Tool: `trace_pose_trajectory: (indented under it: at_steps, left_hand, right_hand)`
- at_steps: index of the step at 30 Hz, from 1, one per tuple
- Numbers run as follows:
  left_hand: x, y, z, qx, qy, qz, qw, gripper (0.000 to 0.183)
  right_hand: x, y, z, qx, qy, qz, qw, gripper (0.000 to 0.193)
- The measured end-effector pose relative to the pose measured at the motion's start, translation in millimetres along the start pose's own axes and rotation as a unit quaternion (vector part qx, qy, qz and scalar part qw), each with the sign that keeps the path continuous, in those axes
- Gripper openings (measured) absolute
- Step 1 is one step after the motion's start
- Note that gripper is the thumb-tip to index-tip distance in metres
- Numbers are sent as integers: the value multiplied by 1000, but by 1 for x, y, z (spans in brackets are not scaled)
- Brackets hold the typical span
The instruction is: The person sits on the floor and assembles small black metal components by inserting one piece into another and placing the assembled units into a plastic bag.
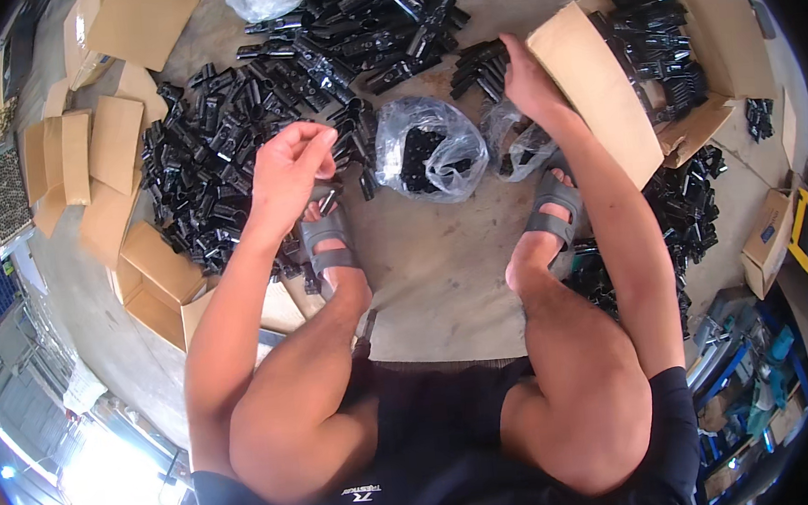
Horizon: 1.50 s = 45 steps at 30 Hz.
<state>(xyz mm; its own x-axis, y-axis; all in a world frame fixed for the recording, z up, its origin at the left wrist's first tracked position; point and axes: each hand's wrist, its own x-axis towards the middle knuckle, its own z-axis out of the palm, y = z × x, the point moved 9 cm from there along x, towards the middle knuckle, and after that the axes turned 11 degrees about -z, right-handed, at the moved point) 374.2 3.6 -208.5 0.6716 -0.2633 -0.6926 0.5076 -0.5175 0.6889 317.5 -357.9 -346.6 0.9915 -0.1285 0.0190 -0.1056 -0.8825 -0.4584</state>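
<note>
My left hand is over the near side of a large heap of short black tubular parts. Its fingers are curled together in a pinch, and whatever may be between them is hidden. Just below it a shiny tube end shows by my left foot. My right hand reaches forward beside the cardboard box flap, fingers stretched toward a small cluster of black parts. Between the hands sits a clear plastic bag with black pieces inside. A second clear bag lies under my right wrist.
An open cardboard box on the right holds rows of black parts. More black parts lie below it. Longer black tubes are heaped at the far middle. Open cartons stand on the left. My sandalled feet flank the bags.
</note>
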Motion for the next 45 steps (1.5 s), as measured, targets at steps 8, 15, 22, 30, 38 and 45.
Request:
trace_pose_trajectory:
  at_steps: [8, 15, 22, 30, 38, 45]
  left_hand:
    - [-2, -99, 9, 556, 70, 43, 827, 29]
    - [16, -127, -30, 406, 6, 37, 913, 21]
    - [8, -129, -9, 280, -27, 10, 960, 9]
    - [-26, -120, 16, -110, -171, -200, 959, 15]
    - [-23, -118, 35, 115, -187, -84, 972, 28]
    - [-30, -90, 51, 187, -134, 4, 973, 33]
  right_hand:
    - [-14, -17, -13, 41, 64, 36, 996, 46]
    - [-66, -113, -75, 139, 123, -104, 977, 38]
    - [-74, -121, -57, 224, 60, -77, 970, 15]
    - [-73, -111, -66, 268, 27, -15, 963, 12]
    - [-91, -42, -48, 160, 3, 114, 980, 40]
    - [-121, -55, -26, 123, -127, 46, 983, 24]
